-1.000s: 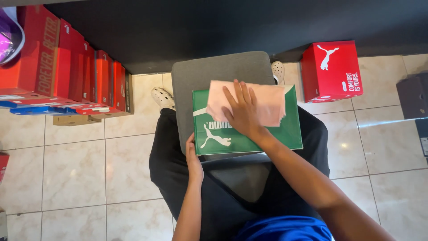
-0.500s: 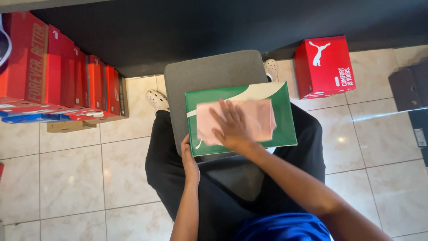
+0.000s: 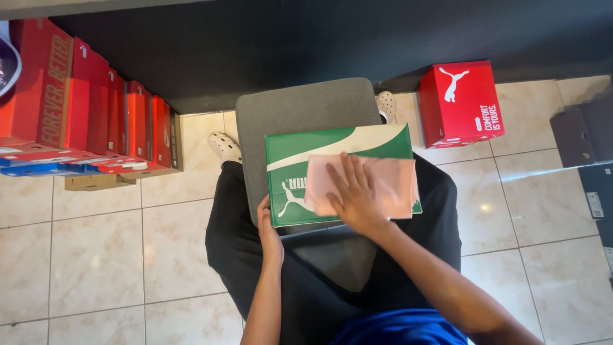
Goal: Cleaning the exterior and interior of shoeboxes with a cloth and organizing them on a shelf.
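Over tiled floor (image 3: pixel 96 255), hands steady green-white box (image 3: pixel 300 156); right (image 3: pixel 354 195) flat on pink cloth (image 3: pixel 389 182).

One green box (image 3: pixel 338 150), one pink cloth (image 3: pixel 383 179), two hands (image 3: pixel 354 195).

The green box (image 3: pixel 338 150) looks like smooth cardboard with a slight sheen. The pink cloth (image 3: pixel 383 182) on it is soft and matt. The grey stool (image 3: pixel 300 108) has a matt fabric-like top. The floor tiles (image 3: pixel 102 255) are glossy and reflective. The red boxes (image 3: pixel 96 121) are smooth cardboard.
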